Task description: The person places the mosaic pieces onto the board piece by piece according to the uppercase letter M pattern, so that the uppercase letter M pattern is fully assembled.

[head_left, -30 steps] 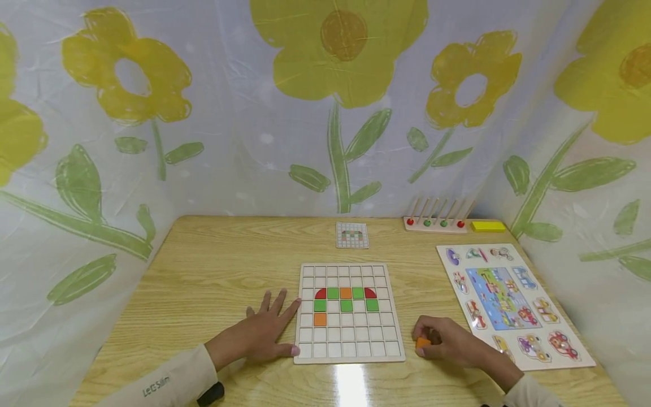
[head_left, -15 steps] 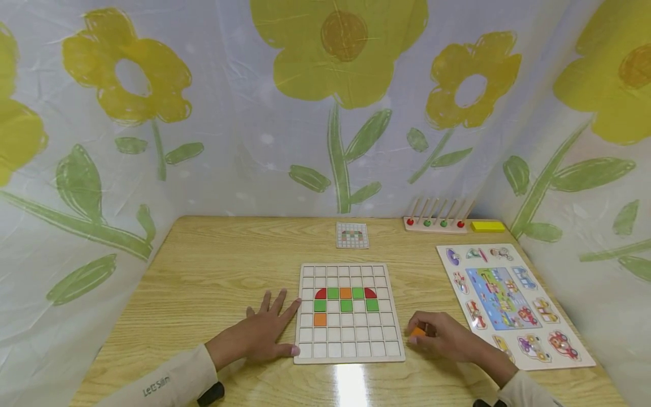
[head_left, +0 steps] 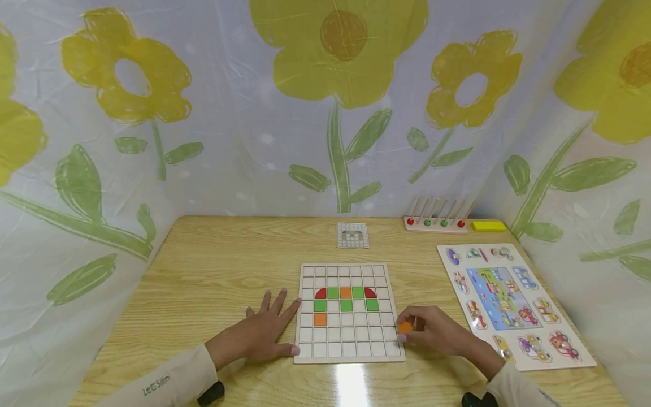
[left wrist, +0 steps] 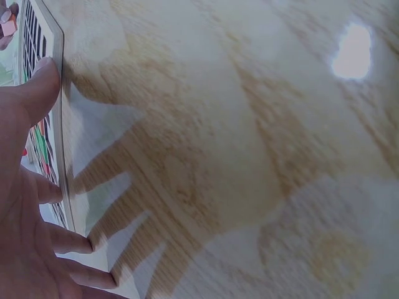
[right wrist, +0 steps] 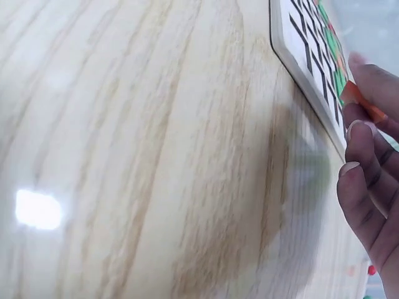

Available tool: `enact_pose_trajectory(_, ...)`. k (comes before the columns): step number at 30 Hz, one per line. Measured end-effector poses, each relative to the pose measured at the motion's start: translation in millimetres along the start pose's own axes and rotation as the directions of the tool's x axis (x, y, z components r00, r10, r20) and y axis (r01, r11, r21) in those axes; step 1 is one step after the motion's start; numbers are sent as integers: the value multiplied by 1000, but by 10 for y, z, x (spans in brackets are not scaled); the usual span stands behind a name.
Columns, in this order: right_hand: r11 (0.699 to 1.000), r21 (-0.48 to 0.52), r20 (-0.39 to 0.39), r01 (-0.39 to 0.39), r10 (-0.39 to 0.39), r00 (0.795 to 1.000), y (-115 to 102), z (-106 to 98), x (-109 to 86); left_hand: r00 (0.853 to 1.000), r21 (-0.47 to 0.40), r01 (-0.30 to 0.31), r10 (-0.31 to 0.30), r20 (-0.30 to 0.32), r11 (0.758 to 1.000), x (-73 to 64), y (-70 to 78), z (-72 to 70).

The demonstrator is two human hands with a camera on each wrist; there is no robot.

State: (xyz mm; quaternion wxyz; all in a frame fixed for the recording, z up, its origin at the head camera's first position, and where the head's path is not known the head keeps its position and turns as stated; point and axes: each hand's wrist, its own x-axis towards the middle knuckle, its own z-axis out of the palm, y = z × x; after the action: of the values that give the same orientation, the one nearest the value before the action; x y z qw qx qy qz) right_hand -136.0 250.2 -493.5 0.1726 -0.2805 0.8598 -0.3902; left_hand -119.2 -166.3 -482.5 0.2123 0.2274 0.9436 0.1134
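Observation:
A wooden grid board lies mid-table, with red, green and orange tiles in some of its squares. My left hand spreads its fingers beside the board's left edge, thumb and forefinger tips right at the rim. At the board's right edge my right hand pinches an orange square tile between thumb and fingers. In the right wrist view the orange tile shows tilted in the fingertips. One orange tile sits in the board below a green tile on the left.
Behind the board lies a small pattern card showing a similar coloured grid. A vehicle picture puzzle occupies the right side. At the back right stand a peg rack with red and green beads and a yellow block.
My right hand has moved left and slightly away from me with the orange tile, from the bare table to the board's right edge. The left hand has stayed put.

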Motion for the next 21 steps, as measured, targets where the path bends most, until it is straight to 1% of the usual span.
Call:
enact_pose_trajectory(6, 1000, 3, -5, -1, 1, 1000, -10, 9, 75, 1000, 3, 5, -5, 6, 1000, 14, -6, 7)
enact_pose_trajectory(12, 1000, 15, 1, -26, 26, 1000, 3, 15, 132, 1000, 1, 4, -4, 7, 1000, 23, 8, -10)
enact_pose_trajectory(17, 999, 2, 3, -44, 44, 999, -13, 28, 189, 1000, -4, 6, -6, 5, 1000, 16, 13, -14)
enact_pose_trajectory(21, 999, -2, 5, -42, 42, 999, -37, 43, 242, 1000, -12, 9, -9, 11, 1000, 9, 11, -14)
